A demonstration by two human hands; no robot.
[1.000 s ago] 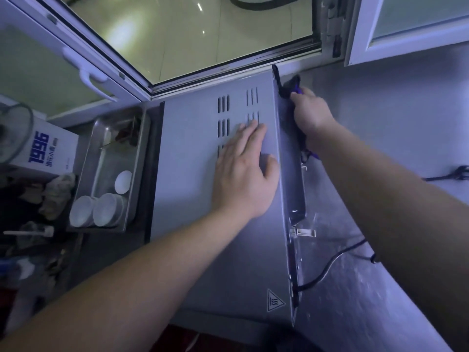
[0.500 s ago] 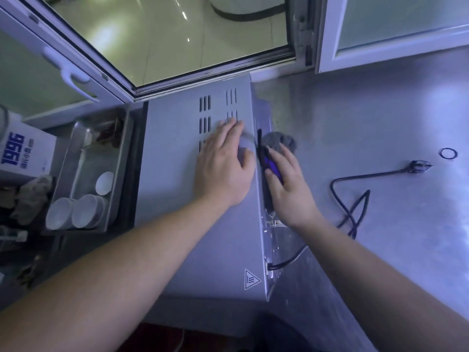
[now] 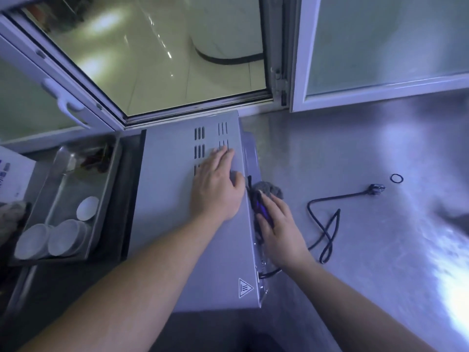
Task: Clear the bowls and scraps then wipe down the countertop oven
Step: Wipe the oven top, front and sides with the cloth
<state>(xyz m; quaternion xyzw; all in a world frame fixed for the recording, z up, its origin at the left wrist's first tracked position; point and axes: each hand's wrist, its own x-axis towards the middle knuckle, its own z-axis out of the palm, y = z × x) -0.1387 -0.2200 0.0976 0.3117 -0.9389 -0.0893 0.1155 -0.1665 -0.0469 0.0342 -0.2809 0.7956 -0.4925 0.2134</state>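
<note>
Hands work on a grey countertop oven (image 3: 177, 199) on a steel counter (image 3: 355, 153) below an open window. One left hand (image 3: 218, 189) lies flat and open on the oven's top, fingers spread over the vent slots. One right hand (image 3: 279, 229) presses a grey cloth (image 3: 270, 190) against the oven's right side, fingers extended over it. Left of the oven, one metal tray (image 3: 45, 184) holds three white bowls (image 3: 64, 237) and dark scraps (image 3: 97, 158). One black power cord (image 3: 327, 224) and one small black ring (image 3: 396, 178) lie on the counter.
</note>
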